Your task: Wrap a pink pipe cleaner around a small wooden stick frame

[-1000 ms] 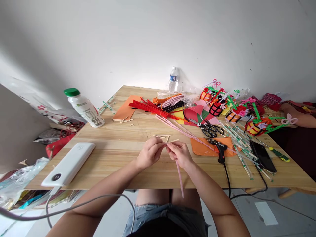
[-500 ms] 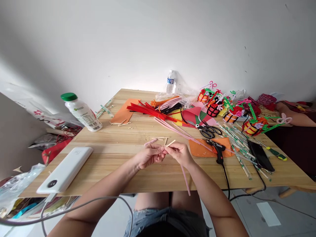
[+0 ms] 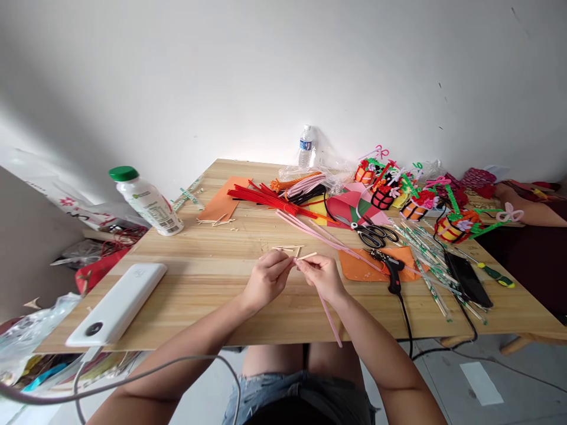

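Observation:
My left hand [image 3: 267, 276] and my right hand [image 3: 322, 274] meet over the wooden table [image 3: 212, 277], fingers pinched on the top end of a pink pipe cleaner [image 3: 330, 316]. Its long free end hangs down past my right wrist and over the table's front edge. Small wooden sticks [image 3: 292, 248] lie on the table just beyond my fingertips.
A white power bank [image 3: 117, 302] lies front left, a green-capped bottle [image 3: 147, 201] behind it. Red and pink pipe cleaners [image 3: 274, 199], scissors [image 3: 374, 235], a glue gun [image 3: 390, 268], a phone [image 3: 468, 278], several craft baskets [image 3: 414, 199] and a water bottle [image 3: 306, 145] crowd the right and back.
My hands stayed together at the pipe cleaner's top end, turning slightly. The short pink piece that stuck out left of my left fingers half a second ago no longer shows.

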The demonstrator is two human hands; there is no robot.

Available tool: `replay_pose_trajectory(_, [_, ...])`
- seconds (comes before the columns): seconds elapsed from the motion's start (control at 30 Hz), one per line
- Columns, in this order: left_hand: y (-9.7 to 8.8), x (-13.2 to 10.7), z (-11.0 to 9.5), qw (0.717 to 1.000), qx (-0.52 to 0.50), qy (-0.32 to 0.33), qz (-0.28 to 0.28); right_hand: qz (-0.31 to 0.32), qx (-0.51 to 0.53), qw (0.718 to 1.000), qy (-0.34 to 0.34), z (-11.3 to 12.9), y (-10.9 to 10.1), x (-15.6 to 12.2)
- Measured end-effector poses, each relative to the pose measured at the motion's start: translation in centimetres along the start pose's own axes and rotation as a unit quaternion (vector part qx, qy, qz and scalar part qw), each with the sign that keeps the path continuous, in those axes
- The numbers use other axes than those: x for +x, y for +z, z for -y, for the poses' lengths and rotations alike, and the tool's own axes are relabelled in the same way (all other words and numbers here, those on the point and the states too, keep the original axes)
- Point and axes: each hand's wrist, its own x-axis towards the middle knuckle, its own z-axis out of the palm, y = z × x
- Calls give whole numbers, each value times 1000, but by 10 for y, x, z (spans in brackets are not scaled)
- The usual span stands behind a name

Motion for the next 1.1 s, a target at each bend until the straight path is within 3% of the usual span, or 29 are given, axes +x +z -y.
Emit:
replay_pose_trajectory(0.13, [-1,1,-1,1000,-23,-19,-7,-5,2,1000,-10,2,0,-1])
replay_pose_trajectory(0.2, [-3,3,-2,994,-82,-77,4,-8,-15,999,-31,3,-2,-1])
replay_pose_trajectory(0.27, [-7,8,-3,966,-182,-180,33,-7,-40,997,-63,5,-4,-2])
replay_pose_trajectory(0.33, [-11,13,-2,890,-318,-315,85,3,-59,993,-107,8,-7,-3])
replay_pose_trajectory(0.4, [-14,17,-2,756,-457,-437,167,33,-62,987,-146,12,-8,-3])
replay_pose_trajectory(0.47, [-15,18,-2,636,-541,-508,213,62,-68,980,-178,14,-9,-4])
replay_pose_trajectory(0.5, [-15,19,-2,596,-564,-527,223,69,-76,976,-193,14,-9,-4])
replay_pose_trajectory(0.57, [-15,18,-3,563,-582,-545,218,65,-97,969,-216,13,-9,-3])
replay_pose_trajectory(0.67, [-13,17,-2,595,-560,-549,175,48,-100,973,-204,9,-9,-2])
replay_pose_trajectory(0.77, [-13,16,1,690,-492,-509,148,32,-91,985,-145,6,-9,-1])
replay_pose_trajectory(0.87, [-11,15,3,816,-397,-400,129,14,-86,992,-92,5,-8,-1])
replay_pose_trajectory(0.93, [-9,13,2,882,-329,-321,105,2,-79,994,-72,5,-5,-2])
replay_pose_trajectory(1.03, [-5,9,-2,950,-216,-220,56,-21,-70,995,-62,2,-1,-2])
replay_pose_trajectory(1.1, [-3,5,-3,978,-135,-154,24,-32,-61,996,-55,1,1,-2])
